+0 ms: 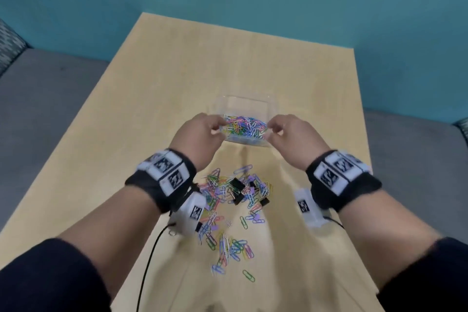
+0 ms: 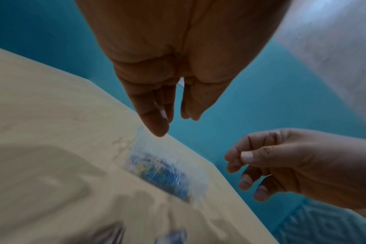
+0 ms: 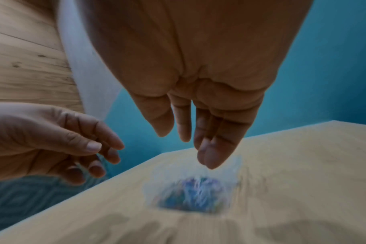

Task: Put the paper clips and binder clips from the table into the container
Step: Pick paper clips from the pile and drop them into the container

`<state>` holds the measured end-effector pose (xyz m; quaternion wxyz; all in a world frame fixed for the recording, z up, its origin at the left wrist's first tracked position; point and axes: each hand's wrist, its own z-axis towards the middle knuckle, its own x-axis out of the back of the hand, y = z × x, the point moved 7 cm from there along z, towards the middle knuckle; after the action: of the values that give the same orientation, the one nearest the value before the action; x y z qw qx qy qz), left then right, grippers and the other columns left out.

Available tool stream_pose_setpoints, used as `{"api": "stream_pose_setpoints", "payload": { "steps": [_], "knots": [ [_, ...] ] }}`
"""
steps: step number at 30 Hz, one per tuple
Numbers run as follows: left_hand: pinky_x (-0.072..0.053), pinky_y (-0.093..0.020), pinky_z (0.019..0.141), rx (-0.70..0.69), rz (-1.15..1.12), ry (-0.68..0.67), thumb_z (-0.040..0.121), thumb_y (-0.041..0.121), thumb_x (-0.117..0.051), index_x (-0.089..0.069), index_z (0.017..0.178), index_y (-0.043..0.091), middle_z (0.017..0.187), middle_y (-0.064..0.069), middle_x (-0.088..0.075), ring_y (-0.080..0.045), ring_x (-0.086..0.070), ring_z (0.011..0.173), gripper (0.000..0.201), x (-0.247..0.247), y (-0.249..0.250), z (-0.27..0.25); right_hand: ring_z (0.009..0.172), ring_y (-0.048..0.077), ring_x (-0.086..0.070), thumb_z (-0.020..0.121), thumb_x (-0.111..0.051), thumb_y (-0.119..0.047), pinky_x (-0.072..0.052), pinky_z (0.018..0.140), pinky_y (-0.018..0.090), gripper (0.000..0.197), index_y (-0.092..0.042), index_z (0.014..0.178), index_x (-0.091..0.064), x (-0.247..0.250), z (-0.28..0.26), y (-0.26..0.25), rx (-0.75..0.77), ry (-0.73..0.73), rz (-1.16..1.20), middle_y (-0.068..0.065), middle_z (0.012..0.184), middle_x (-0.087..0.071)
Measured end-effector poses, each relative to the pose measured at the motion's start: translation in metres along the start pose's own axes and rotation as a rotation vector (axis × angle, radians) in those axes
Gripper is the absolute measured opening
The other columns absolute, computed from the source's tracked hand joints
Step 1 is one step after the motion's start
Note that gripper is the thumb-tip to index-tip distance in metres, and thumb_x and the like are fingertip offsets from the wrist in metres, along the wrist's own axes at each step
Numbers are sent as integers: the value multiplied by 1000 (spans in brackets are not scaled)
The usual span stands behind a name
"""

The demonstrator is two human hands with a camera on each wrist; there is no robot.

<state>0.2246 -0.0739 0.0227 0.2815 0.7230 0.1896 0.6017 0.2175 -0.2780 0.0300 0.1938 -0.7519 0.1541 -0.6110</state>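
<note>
A: Where did the container [image 1: 245,119] sit? 
B: On the table [image 1: 177,63], between the left hand [image 1: 202,132] and right hand [image 1: 291,134], which hovered above its near side. It held a layer of paper clips [image 1: 245,126].

A: Hand state? 
B: Both hung with fingers loosely drooped and nothing held.

A: Remaining items? 
B: A pile of clips [image 1: 228,208] lay nearer the person, with black binder clips [image 1: 236,186] among them.

A: Limits? 
B: Wrist views were motion-blurred; the container's clear walls were hard to trace.
</note>
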Motion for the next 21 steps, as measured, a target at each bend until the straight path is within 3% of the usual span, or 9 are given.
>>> {"api": "stream_pose_setpoints", "payload": {
  "steps": [3,5,7,9,11,13,16,19,21],
  "knots": [
    [-46,-31,77,-84,53,-94,90,24,-52,-66,98,24,98,4,-57,-17,-58,84,16,-20,-12,-78,75,26,-57,89,-48,-21,-47,72,40,10,-21,87,-58,-44,-76,2,97,-199,-78,2,90,-56],
    [-49,-35,73,-216,122,-251,87,24,-48,-65,89,23,91,3,-56,-18,-57,82,17,-49,-15,-137,83,26,-54,86,-45,-21,-47,71,40,7,-24,85,-51,-87,-138,3,183,-410,-176,-1,91,-51],
    [-51,-36,69,-326,251,-436,85,21,-48,-62,82,24,88,3,-56,-18,-55,80,14,-85,-19,-193,82,25,-54,74,-50,-22,-50,63,35,8,-25,82,-51,-120,-195,-4,317,-524,-305,0,93,-54],
    [-51,-32,60,-365,335,-537,77,26,-52,-59,77,25,87,6,-54,-17,-52,77,7,-114,-26,-232,75,23,-56,61,-51,-28,-50,54,27,15,-23,74,-57,-145,-230,-7,388,-553,-394,3,92,-60],
    [-52,-31,55,-393,422,-510,68,29,-53,-58,75,24,89,4,-57,-20,-51,77,10,-132,-31,-247,76,23,-56,60,-46,-29,-49,55,26,20,-22,74,-59,-156,-239,-16,442,-454,-438,4,93,-61],
    [-53,-33,56,-387,476,-377,65,27,-52,-60,80,21,94,-1,-59,-24,-50,79,18,-136,-31,-244,81,25,-52,63,-52,-27,-49,60,32,22,-22,84,-54,-159,-231,-25,441,-371,-399,4,95,-56],
    [-52,-36,58,-282,462,-255,61,18,-66,-56,87,20,97,-3,-55,-25,-47,81,28,-129,-30,-233,83,25,-49,70,-52,-21,-48,63,35,22,-24,90,-43,-158,-212,-34,402,-261,-320,1,94,-51],
    [-53,-34,62,-142,409,-215,58,20,-77,-55,101,20,100,-2,-52,-23,-48,81,48,-119,-37,-225,90,26,-50,78,-53,-20,-49,71,37,26,-23,102,-45,-152,-198,-27,198,-212,-207,1,105,-47],
    [-53,-32,68,-81,376,-202,62,27,-78,-51,117,19,105,-3,-52,-22,-50,84,63,-115,-41,-220,102,23,-45,82,-60,-28,-47,79,33,45,-24,123,-40,-154,-196,-16,29,-225,-142,-1,117,-39]
  ]
}}
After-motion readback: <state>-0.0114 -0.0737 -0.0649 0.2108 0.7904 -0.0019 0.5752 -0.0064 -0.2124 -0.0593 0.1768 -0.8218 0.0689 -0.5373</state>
